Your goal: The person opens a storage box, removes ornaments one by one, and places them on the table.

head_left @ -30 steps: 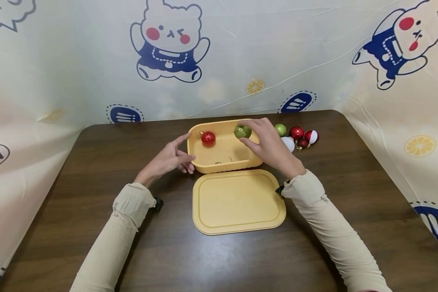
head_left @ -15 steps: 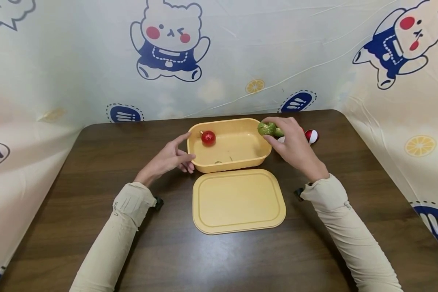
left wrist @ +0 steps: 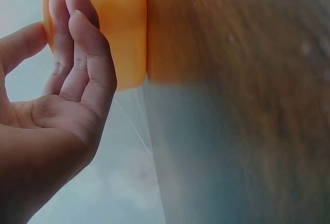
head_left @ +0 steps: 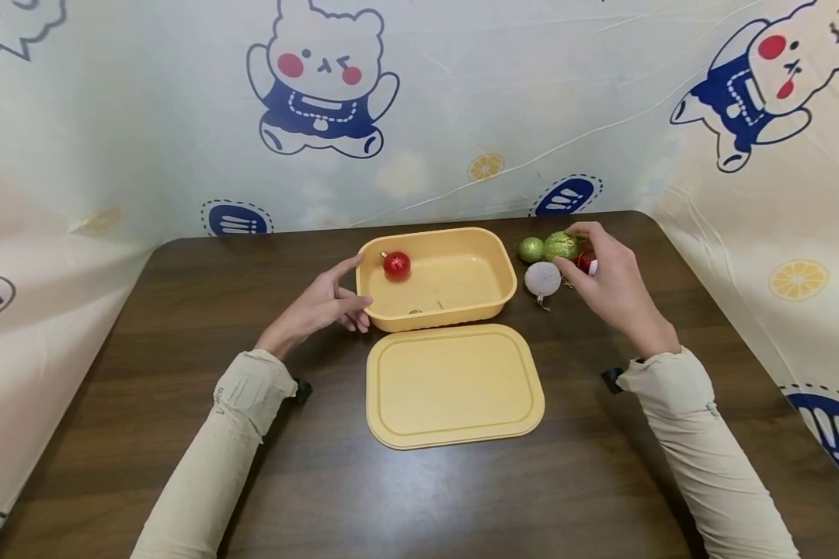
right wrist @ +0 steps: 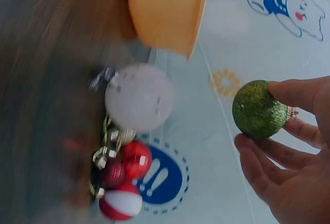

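Observation:
My right hand (head_left: 615,287) pinches a glittery green Christmas ball (head_left: 561,245) between thumb and fingers, at the right of the yellow plastic box (head_left: 433,319). In the right wrist view that green ball (right wrist: 259,109) shows its metal cap toward the palm. My left hand (head_left: 322,307) touches the left end of the box, thumb on the rim and index finger straight against the far corner. The left wrist view shows its other fingers (left wrist: 95,69) loosely bent beside the box wall. Inside the box, on the left, lies a shiny red Christmas ball (head_left: 397,265).
A yellow lid (head_left: 454,386) lies flat in front of the box. Right of the box are a smaller green ball (head_left: 530,249), a white ball (head_left: 542,278), a red ball (right wrist: 136,158), a dark red ball (right wrist: 112,172) and a red-and-white ball (right wrist: 121,202). A printed curtain (head_left: 433,93) stands behind.
My right hand has carried the green ball from above the box out to the right, over the loose balls. The left hand has stayed at the box's left end.

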